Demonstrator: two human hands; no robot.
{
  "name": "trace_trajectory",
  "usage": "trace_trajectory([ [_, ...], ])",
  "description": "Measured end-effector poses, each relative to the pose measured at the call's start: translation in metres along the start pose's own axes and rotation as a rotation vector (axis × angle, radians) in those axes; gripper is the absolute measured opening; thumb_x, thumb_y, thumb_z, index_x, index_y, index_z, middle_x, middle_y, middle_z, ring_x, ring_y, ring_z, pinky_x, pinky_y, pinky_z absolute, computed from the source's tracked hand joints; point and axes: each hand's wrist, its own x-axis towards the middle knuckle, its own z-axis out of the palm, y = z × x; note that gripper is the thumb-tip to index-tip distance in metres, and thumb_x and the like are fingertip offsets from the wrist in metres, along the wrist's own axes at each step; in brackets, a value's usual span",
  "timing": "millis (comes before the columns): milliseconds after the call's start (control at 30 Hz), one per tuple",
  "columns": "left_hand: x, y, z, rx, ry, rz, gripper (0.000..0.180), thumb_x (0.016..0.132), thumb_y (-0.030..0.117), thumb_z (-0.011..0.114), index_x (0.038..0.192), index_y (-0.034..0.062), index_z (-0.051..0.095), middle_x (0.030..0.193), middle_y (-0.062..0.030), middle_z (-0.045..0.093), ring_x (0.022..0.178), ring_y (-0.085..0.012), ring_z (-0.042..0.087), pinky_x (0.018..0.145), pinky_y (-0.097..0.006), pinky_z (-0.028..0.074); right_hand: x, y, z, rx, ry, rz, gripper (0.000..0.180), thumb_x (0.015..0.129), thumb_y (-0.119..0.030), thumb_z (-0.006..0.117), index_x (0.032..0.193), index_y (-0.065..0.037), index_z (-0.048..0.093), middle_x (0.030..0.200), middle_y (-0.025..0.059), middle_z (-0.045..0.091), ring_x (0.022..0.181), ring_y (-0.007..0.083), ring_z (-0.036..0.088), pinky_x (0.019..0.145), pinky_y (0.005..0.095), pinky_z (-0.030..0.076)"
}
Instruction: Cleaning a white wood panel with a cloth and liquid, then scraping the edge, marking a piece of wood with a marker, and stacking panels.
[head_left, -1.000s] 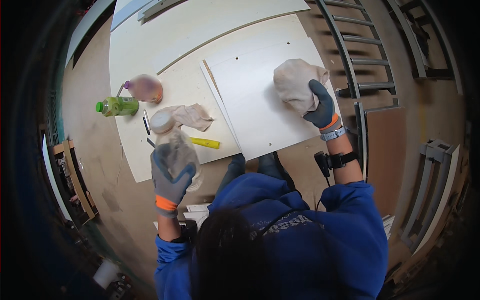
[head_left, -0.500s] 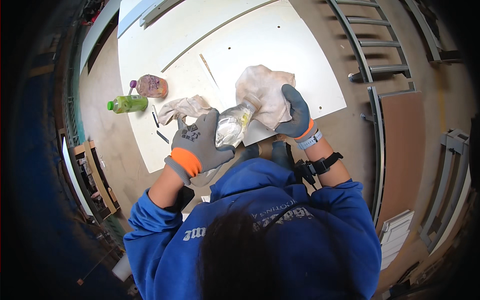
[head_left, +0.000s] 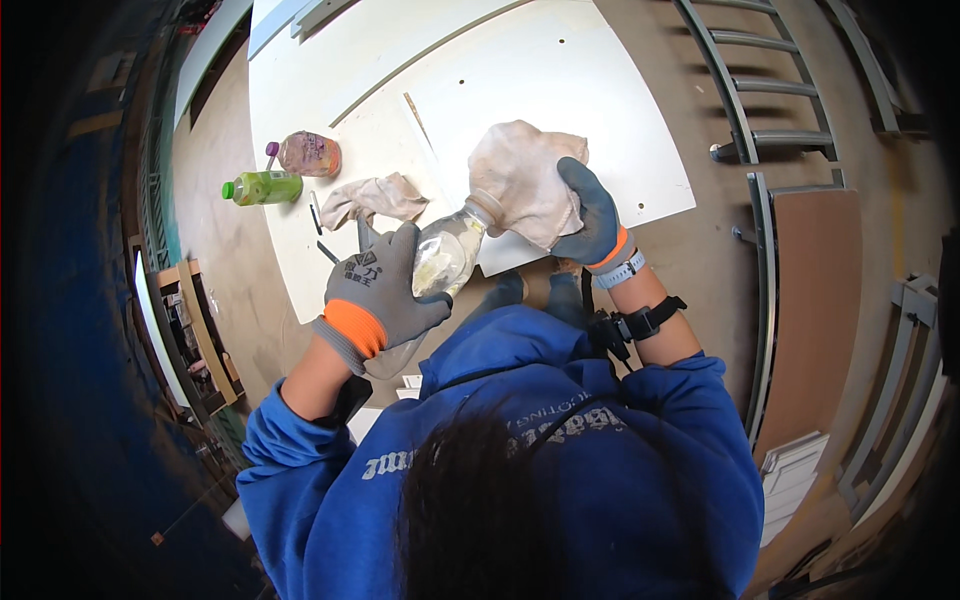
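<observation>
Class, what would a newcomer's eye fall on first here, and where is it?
Probably the bright blue sweatshirt filling the lower middle. Above it, the gloved left hand holds a clear bottle, its neck toward the pale cloth in the right hand. At upper left, on the white table, are a green-capped bottle and a purple-capped bottle.

Bright, diffuse light almost bleaches the smooth white flat panel (head_left: 620, 115). Just beside its near-left edge, small highlights glint on the clear plastic bottle (head_left: 448, 258). Right of the panel, soft shadows accompany grey metal rungs (head_left: 765, 86). Well outside the panel, straight edges bend into a dim, blurred, black rim.
</observation>
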Motion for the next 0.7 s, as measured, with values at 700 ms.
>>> trace_trajectory([
  [700, 0.004, -0.042, 0.067, -0.274, 0.104, -0.045, 0.088, 0.063, 0.048, 0.073, 0.128, -0.0006, 0.04, 0.117, -0.0215, 0.056, 0.109, -0.0348, 0.057, 0.092, -0.039, 0.045, 0.031, -0.023, 0.048, 0.927, 0.081, 0.735, 0.062, 0.085, -0.017, 0.067, 0.136, 0.002, 0.037, 0.133, 0.0162, 0.05, 0.121, 0.0261, 0.05, 0.104, 0.0404, 0.04],
])
